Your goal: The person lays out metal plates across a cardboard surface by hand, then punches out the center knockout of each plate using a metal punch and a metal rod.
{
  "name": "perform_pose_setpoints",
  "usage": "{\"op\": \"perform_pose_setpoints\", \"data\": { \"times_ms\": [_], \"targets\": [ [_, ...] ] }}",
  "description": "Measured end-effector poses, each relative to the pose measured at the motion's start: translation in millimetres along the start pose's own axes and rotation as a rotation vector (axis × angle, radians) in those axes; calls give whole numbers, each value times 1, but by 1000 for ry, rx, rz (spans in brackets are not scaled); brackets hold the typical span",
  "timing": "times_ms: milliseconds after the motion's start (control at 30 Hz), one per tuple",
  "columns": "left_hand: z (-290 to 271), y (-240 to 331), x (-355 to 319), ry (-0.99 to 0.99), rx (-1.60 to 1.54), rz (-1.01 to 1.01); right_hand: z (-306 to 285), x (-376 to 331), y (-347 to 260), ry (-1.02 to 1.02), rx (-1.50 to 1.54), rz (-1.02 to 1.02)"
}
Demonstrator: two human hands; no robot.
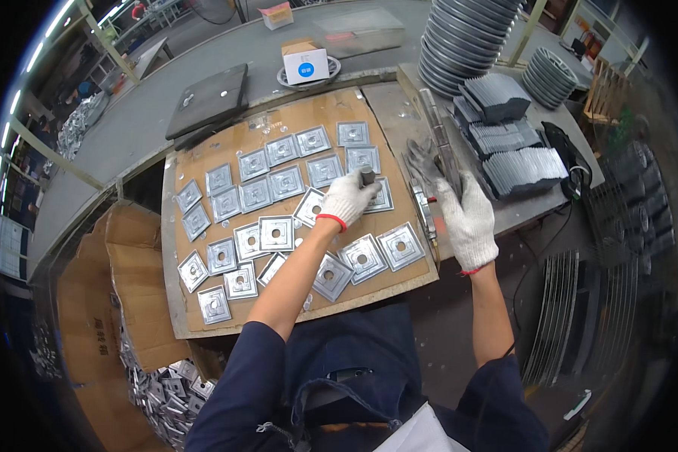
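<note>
On the board (203, 162), left hand (346, 200) grips a plug (367, 177); right hand (465, 218) grips a bar (438, 135).

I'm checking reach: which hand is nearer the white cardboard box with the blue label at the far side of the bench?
Left. The left hand is below the white cardboard box, over the square metal plates; the right hand lies farther right.

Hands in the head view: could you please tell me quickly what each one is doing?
Left hand: closed on a small dark cylindrical tool.
Right hand: closed around a long grey metal bar.
</note>
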State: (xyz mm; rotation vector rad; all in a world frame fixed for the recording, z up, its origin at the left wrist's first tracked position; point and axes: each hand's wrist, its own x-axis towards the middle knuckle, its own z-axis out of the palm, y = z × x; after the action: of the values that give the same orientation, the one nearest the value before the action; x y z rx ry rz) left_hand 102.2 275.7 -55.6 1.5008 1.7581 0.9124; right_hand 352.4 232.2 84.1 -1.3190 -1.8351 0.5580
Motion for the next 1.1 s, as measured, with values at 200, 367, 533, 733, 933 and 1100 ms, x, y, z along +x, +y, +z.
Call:
{"op": "perform_pose_setpoints", "data": {
  "times_ms": [200, 367, 533, 733, 933, 1100],
  "targets": [
    [-32, 38, -26, -55, -77, 6, 13, -55, 32, -190, -37, 241],
    [-39, 58, -20, -67, -38, -3, 26, -79, 56, -176, 31, 254],
    [-17, 33, -8, -71, 28, -30, 22, -79, 60, -168, 55, 276],
    [-14, 33, -7, -80, 111, 8, 15, -75, 58, -196, 32, 305],
    [2, 56, -13, 35, 423, -32, 16, -74, 54, -259, 30, 338],
    [8, 28, -6, 42, 323, -21, 21, -72, 56, -263, 43, 307]
  ]
}}
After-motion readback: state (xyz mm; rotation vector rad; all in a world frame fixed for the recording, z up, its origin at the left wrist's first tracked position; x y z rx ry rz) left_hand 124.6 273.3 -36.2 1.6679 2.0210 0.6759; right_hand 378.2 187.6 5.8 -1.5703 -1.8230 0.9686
